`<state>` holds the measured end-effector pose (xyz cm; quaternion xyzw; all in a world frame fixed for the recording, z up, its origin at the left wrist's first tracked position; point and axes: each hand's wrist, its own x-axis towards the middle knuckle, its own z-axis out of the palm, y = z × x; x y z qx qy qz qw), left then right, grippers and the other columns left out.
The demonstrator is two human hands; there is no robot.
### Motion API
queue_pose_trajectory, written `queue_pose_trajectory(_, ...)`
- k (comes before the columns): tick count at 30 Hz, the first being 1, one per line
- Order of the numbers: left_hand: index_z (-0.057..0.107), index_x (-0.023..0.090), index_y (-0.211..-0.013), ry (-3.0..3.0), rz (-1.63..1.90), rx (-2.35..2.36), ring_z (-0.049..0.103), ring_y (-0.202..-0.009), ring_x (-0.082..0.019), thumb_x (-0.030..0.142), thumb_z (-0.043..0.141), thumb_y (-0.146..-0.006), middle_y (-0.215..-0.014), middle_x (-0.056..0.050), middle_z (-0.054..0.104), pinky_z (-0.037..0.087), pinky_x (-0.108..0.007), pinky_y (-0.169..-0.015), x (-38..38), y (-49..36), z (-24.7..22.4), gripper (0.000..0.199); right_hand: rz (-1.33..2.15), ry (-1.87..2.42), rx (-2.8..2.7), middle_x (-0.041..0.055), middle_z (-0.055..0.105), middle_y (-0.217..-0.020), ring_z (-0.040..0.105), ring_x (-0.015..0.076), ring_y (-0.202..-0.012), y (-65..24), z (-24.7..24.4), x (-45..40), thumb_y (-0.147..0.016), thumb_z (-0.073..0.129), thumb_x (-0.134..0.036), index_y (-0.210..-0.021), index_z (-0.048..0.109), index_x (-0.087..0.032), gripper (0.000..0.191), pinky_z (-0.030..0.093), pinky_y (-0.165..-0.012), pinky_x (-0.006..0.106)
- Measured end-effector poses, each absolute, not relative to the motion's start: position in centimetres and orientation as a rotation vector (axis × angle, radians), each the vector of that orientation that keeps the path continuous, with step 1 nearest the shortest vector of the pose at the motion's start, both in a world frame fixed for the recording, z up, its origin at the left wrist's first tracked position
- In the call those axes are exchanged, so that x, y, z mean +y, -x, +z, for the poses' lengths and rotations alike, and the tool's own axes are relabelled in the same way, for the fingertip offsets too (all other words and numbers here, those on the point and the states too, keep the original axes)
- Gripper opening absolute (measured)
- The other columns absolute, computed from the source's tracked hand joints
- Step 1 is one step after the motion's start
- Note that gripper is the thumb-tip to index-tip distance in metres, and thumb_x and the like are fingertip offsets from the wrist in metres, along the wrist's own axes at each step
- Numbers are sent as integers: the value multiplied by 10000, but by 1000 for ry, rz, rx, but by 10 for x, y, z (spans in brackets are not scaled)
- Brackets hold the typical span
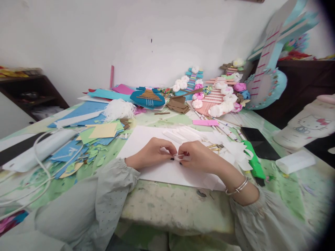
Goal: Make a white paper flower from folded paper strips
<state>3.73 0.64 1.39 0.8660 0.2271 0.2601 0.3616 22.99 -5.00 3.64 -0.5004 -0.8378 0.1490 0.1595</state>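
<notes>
My left hand [154, 153] and my right hand [197, 157] meet over a large white sheet [157, 176] in the middle of the table. Between their pinched fingertips is a small white piece [178, 156], thin and mostly covered by the fingers, probably paper. Both hands grip it, one from each side. Folded white strips [180, 134] lie on the sheet just behind my hands. Gold-handled scissors [213, 146] rest to the right of my right hand, beside crumpled white paper [237, 153].
Coloured paper scraps [96, 150], a white power strip [39, 150] and its cable lie left. White string [119, 109] and decorated paper instruments [148, 97] stand behind. A black phone [259, 143], a green item [255, 162] and a large cup [306, 122] are right.
</notes>
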Motion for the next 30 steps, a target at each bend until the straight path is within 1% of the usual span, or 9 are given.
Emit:
queue_pose_trajectory(8,685,149,-806,-2202,618,525,624,-745,-112,128,603,-747,-788,-11,695,493,-187,-676,6,-36,17,103,727,1399,-2309,1,656,-693,571,109,-628,-237,35,-46,-652,598,-97,-732,647,-154,110,393,-569,203)
queue_pose_trajectory(11,692,148,-812,-2182,621,557,627,-740,-118,119,594,-751,-778,-18,698,495,-195,-666,5,-37,17,119,869,1387,-2262,5,655,-669,559,109,-603,-241,35,-44,-691,606,-155,-765,676,-150,102,397,-559,210)
queue_pose_trajectory(15,710,162,-785,-2204,724,569,623,-737,-126,140,625,-743,-759,-25,695,487,-217,-688,7,-38,16,97,1102,1331,-2037,29,652,-670,531,108,-598,-246,32,-39,-769,563,-255,-818,717,-130,203,411,-563,224)
queue_pose_trajectory(17,716,172,-763,-2227,775,565,614,-753,-134,162,650,-732,-746,-28,687,479,-231,-712,8,-37,16,74,1249,1313,-1855,31,635,-644,511,96,-569,-246,30,-37,-755,593,-291,-836,722,-111,236,411,-539,217)
queue_pose_trajectory(19,719,179,-755,-2235,777,546,610,-766,-139,176,655,-732,-744,-31,679,474,-241,-732,9,-37,16,68,1327,1297,-1676,24,619,-615,486,78,-534,-244,28,-37,-722,638,-323,-834,723,-103,261,387,-493,199)
queue_pose_trajectory(21,719,180,-760,-2233,737,522,613,-754,-135,176,638,-747,-748,-31,679,472,-238,-722,9,-37,18,82,1364,1268,-1519,25,631,-622,480,65,-515,-240,25,-36,-678,684,-344,-828,722,-108,282,366,-467,188)
queue_pose_trajectory(23,716,179,-759,-2235,711,521,614,-724,-128,170,616,-761,-739,-29,681,470,-229,-693,7,-38,19,101,1428,1232,-1368,32,652,-643,506,64,-511,-236,20,-37,-633,722,-358,-831,717,-114,313,386,-475,191)
queue_pose_trajectory(26,711,176,-739,-2261,734,531,613,-686,-124,157,600,-766,-699,-24,686,465,-222,-663,5,-39,19,116,1506,1202,-1207,24,647,-595,544,73,-493,-228,13,-37,-610,743,-340,-832,701,-114,320,428,-489,200)
queue_pose_trajectory(30,712,167,-731,-2291,817,533,634,-690,-128,133,601,-752,-717,-31,708,469,-219,-682,3,-41,19,117,1533,1221,-1115,9,632,-560,552,69,-469,-222,10,-37,-638,708,-207,-845,659,-121,229,437,-468,178)
